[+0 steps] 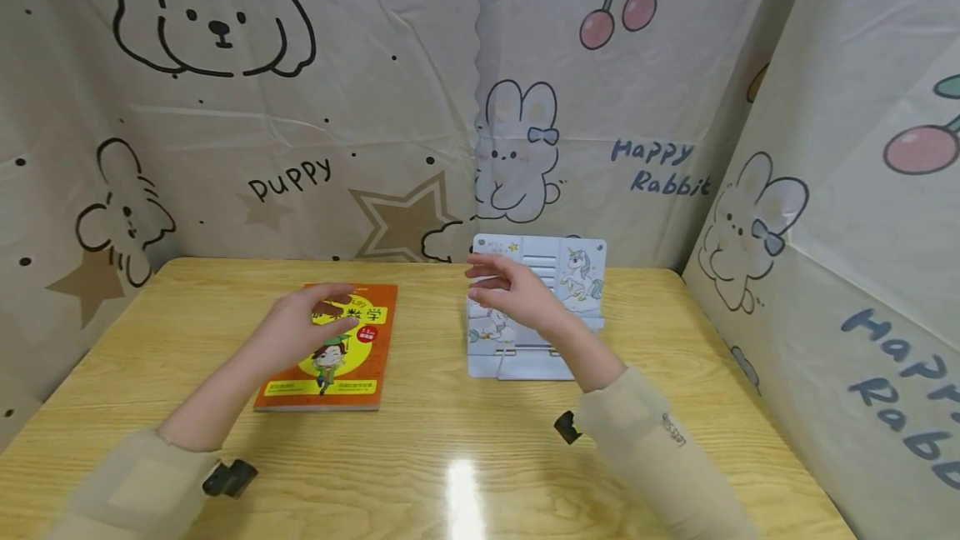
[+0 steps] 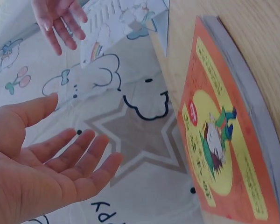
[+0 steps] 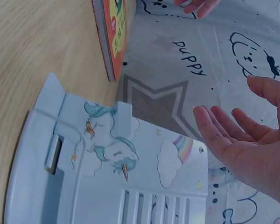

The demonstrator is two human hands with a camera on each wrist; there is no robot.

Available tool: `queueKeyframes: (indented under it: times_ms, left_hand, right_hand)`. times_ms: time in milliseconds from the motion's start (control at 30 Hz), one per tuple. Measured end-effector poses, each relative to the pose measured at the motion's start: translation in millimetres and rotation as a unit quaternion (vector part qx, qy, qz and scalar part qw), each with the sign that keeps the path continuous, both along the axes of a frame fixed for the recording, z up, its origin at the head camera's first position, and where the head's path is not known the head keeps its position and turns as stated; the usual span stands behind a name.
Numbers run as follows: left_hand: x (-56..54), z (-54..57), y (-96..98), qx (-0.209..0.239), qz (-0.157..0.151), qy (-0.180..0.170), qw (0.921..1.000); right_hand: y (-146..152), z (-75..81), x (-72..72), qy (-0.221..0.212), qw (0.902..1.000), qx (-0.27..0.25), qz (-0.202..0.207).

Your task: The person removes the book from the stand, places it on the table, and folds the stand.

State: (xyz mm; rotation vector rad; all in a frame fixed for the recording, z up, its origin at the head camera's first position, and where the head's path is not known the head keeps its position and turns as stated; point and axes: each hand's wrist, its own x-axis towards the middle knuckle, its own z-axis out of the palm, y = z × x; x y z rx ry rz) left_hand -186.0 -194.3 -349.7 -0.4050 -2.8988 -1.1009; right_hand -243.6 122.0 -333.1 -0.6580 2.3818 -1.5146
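Note:
An orange book (image 1: 375, 357) with yellow panels and a cartoon figure in a green cap lies flat at the left of the table. Over its upper part hovers my left hand (image 1: 296, 327), fingers loosely bent and nothing in them; the left wrist view shows the palm apart from the book (image 2: 224, 135). To the right stands a pale blue book stand (image 1: 536, 365) printed with unicorns, slats in its back panel. My right hand (image 1: 517, 294) is raised in front of the stand and hides part of it. In the right wrist view its relaxed fingers (image 3: 210, 130) hold nothing.
The wooden table (image 1: 435, 440) reaches back to a printed cloth (image 1: 420, 107) with puppy, rabbit and cherry drawings, which also hangs along both sides. A small black device (image 1: 229, 478) sits at the left wrist, another black piece (image 1: 567, 427) at the right.

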Motion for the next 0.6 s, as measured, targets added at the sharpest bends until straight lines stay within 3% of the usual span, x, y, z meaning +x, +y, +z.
queueKeyframes:
  times_ms: [267, 600]
  left_hand:
    - [5.9, -1.1, 16.7, 0.045, 0.013, 0.002, 0.9989]
    - [15.2, 3.9, 44.2, 0.088, -0.007, 0.022, 0.9958]
  right_hand:
    - [26, 10.6, 5.0, 0.008, 0.9989, -0.034, -0.031]
    - [56, 15.8, 13.6, 0.041, 0.9956, -0.042, -0.072]
